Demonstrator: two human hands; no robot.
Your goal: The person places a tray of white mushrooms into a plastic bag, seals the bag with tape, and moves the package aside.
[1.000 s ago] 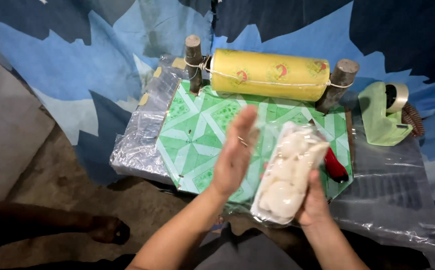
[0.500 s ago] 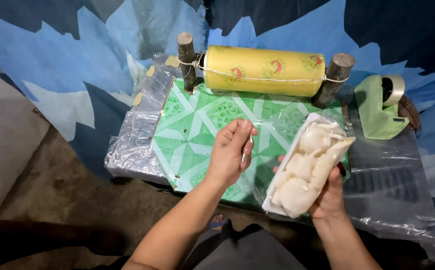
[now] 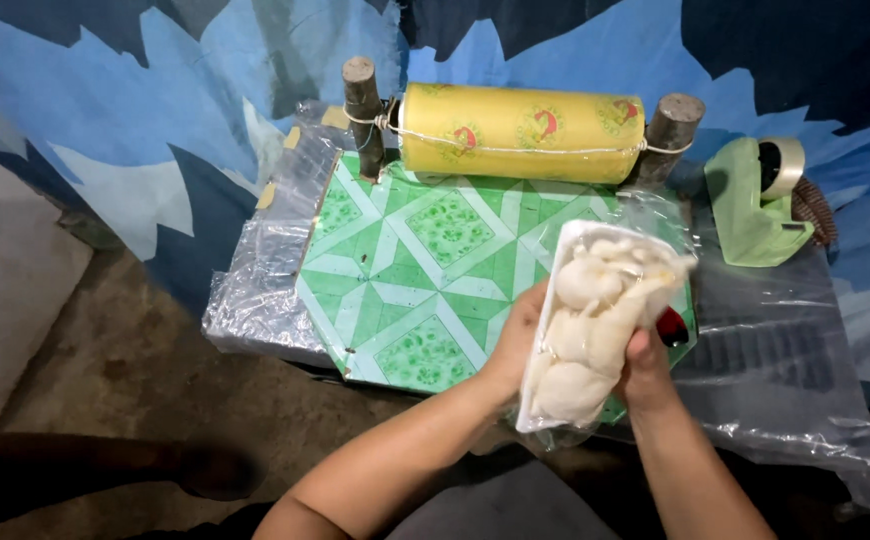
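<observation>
tray of mushrooms [image 3: 595,330] was held up between both hands, above green tile [image 3: 415,280] | left hand [image 3: 517,345] gripped tray's left edge | right hand [image 3: 645,365] clasped its right side from below | yellow film roll [image 3: 520,130] behind, tape dispenser [image 3: 755,195] at right

yellow film roll [image 3: 521,132] between wooden posts, green tape dispenser [image 3: 755,200] beside
</observation>
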